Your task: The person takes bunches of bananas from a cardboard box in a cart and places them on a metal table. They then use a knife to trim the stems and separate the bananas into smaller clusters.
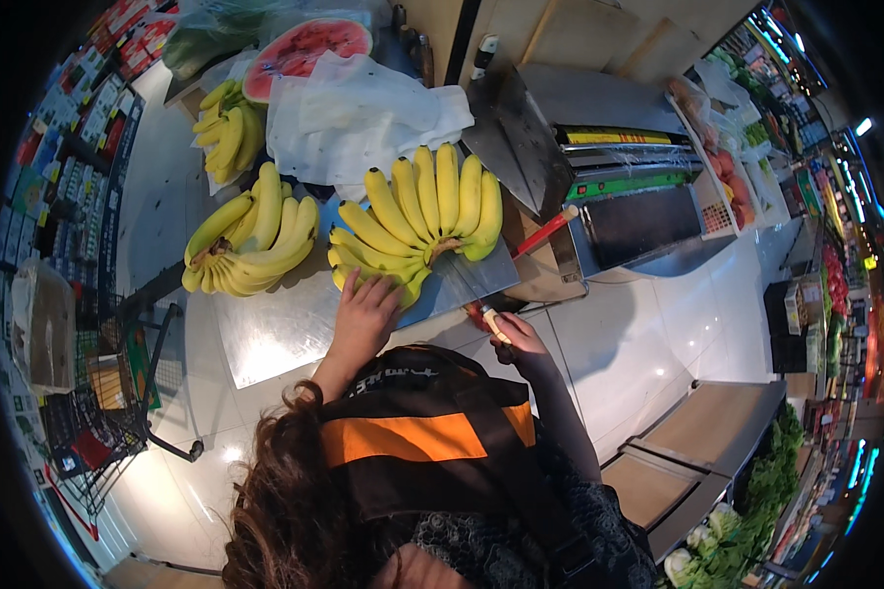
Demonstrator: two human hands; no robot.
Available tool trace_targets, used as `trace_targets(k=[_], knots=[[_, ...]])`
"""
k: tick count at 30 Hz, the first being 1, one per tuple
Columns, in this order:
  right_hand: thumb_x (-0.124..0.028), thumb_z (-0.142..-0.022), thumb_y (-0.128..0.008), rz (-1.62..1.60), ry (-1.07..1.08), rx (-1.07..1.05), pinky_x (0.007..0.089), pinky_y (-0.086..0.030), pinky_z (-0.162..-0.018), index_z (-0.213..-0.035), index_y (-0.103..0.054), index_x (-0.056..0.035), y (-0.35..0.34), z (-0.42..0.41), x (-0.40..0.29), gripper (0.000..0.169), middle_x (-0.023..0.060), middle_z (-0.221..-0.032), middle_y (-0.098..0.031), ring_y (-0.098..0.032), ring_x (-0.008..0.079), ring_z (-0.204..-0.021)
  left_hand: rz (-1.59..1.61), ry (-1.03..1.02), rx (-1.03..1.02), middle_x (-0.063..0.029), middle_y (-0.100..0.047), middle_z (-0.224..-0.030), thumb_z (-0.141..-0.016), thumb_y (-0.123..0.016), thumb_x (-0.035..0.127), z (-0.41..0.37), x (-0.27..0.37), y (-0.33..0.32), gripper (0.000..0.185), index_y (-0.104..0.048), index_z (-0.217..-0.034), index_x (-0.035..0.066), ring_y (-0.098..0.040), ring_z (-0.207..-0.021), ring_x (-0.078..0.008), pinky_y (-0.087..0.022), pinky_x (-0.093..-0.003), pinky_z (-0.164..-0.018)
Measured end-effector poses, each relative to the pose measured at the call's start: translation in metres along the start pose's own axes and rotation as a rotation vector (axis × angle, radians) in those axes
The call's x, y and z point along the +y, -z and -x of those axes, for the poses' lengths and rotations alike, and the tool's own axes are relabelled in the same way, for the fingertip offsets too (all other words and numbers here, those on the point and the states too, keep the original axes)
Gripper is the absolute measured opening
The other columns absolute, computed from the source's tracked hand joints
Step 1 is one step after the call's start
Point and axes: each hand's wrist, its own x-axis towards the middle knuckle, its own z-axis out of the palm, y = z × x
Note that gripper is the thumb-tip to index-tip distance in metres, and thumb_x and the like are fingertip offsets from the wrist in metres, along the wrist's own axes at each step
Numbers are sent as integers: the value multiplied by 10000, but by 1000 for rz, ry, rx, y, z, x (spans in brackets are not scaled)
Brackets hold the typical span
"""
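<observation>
A large bunch of yellow bananas (420,213) lies on the metal tabletop (265,335) in front of me. My left hand (370,305) holds its near left side, fingers bent over the lower bananas. In my right hand (519,340) is a knife (495,324) with a pale handle, gripped at the table's near edge. Its thin blade points up and left to the brown crown of the bunch; whether it touches the crown I cannot tell. To the left sits a second banana bunch (254,239), apart from the first.
Behind lie a cut watermelon (309,51), white plastic bags (361,110) and another banana bunch (230,136). On the right, a film-wrapping machine (633,169) stands beside a red stick (541,232). A shopping cart (155,383) is at left, leafy vegetables (759,493) at lower right.
</observation>
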Motion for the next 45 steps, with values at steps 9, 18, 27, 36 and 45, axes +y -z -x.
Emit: trace_targets(k=[9,18,27,36,45], knots=[[-292,-936,-502,82,101,-20,183,-259,-412,-1028,-537,-81,-18,-2,-2,233,-1,-656,-480,-377,41,-460,44,95,-37,-135,-564,-1138,-700,-717,276,-45,4,-11,540,-559,-1144,11,-525,-1064,-297,-372,-437,-928],[-297,-943,-488,187,45,-6,206,-278,-412,-1033,-515,-75,-12,-2,-14,241,4,-656,-489,-403,57,-485,66,122,-156,-101,-504,-1218,-705,-732,298,-59,-2,-29,618,-509,-1229,59,-465,-1159,-280,-355,-437,-925],[-358,-919,-520,271,95,-46,185,-331,-434,-1041,-553,-85,9,-10,-10,300,-7,-690,-505,-457,47,-537,5,165,-303,-93,-481,-1193,-684,-725,295,-73,2,-31,593,-500,-1198,102,-451,-1125,-294,-373,-501,-849],[-414,-922,-505,376,117,-119,219,-359,-455,-1073,-561,-32,-1,-23,-26,414,-3,-710,-523,-462,66,-574,-84,188,-214,-155,-480,-1140,-665,-708,246,-79,7,-35,487,-513,-1070,57,-454,-1037,-353,-349,-472,-837],[-444,-900,-540,130,124,-155,200,-321,-460,-1067,-551,-74,2,-37,-2,406,-20,-690,-475,-416,50,-555,-19,108,-133,-155,-506,-1192,-687,-707,245,-71,2,-56,544,-518,-1133,-1,-455,-1064,-363,-346,-479,-894]])
